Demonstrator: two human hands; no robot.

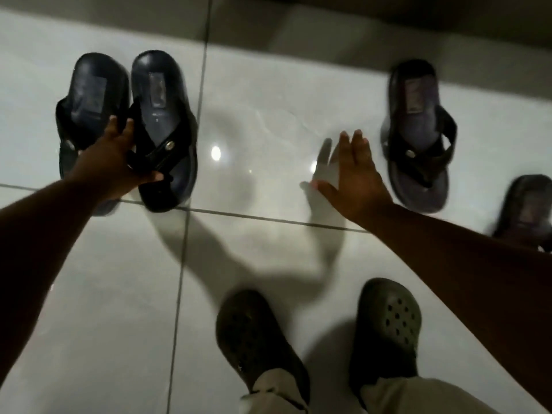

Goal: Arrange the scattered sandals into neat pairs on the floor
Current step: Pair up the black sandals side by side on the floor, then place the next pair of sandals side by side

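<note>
Two dark blue sandals with black straps lie side by side at the upper left, the left one (86,94) and the right one (162,94). My left hand (116,162) rests over them, fingers and thumb around the strap of the right one. A third matching sandal (418,135) lies alone at the right. A fourth sandal (525,210) shows at the right edge, partly hidden by my right forearm. My right hand (355,177) hovers open with spread fingers just left of the third sandal, touching nothing.
The floor is glossy white tile (268,115) with dark grout lines. A wall base (298,28) runs along the top. My own feet in dark clogs, one (254,339) and the other (388,327), stand at the bottom centre.
</note>
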